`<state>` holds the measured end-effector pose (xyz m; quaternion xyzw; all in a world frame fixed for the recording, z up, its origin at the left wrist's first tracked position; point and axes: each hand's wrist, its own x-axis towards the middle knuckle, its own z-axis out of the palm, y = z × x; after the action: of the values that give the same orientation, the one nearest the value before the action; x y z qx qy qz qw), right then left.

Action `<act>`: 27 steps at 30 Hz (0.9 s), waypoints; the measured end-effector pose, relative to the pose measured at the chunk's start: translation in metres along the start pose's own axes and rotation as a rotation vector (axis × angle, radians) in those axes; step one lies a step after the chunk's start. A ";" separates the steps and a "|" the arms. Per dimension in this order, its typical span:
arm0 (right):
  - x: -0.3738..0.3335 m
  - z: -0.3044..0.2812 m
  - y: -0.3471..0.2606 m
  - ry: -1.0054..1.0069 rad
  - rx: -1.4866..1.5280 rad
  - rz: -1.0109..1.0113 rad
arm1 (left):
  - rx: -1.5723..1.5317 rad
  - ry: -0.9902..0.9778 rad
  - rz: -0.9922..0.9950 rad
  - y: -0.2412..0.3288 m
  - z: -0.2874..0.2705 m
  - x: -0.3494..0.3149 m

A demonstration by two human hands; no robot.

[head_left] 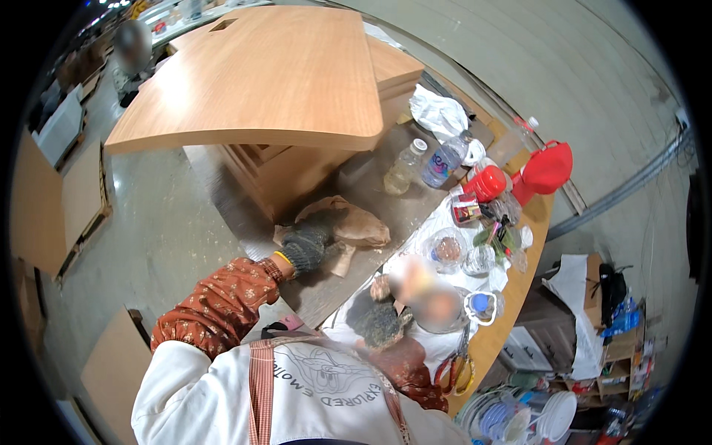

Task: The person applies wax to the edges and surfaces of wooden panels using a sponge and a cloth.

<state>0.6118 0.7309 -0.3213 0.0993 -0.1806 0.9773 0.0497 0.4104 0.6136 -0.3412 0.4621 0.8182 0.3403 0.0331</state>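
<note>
My left hand (308, 243), in a dark grey knit glove with a yellow cuff edge, grips a crumpled brown cloth or paper (367, 226) on the grey work surface (311, 297). Some of it sticks out beside the thumb side. Above that hand stands a wooden furniture piece with a wide light wood top (259, 81). Close to my body, my right hand (377, 320), gloved as well, is over the white cloth (341, 320), beside blurred items. Its fingers are hard to make out. Orange-handled scissors (454, 371) lie near my right forearm.
Along the right edge stand a bottle of yellowish liquid (406, 167), a labelled water bottle (445, 162), a red container (486, 183), a red jug (544, 172) and a clear plastic cup (447, 248). Leaning panels (81, 196) are at left; a person (130, 70) is farther back.
</note>
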 end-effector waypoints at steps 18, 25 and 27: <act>0.078 0.082 0.104 -0.108 -0.423 -0.106 | 0.099 -0.019 0.749 -0.039 -0.122 -0.051; 0.172 0.142 0.220 -0.029 -0.831 -0.330 | 0.059 -0.110 0.699 -0.152 -0.252 -0.101; 0.200 0.149 0.234 -0.053 -1.629 -0.591 | 0.037 0.191 0.614 -0.173 -0.287 -0.111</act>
<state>0.4118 0.4716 -0.2226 0.0985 -0.7922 0.4878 0.3531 0.2413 0.3172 -0.2516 0.6541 0.6459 0.3614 -0.1565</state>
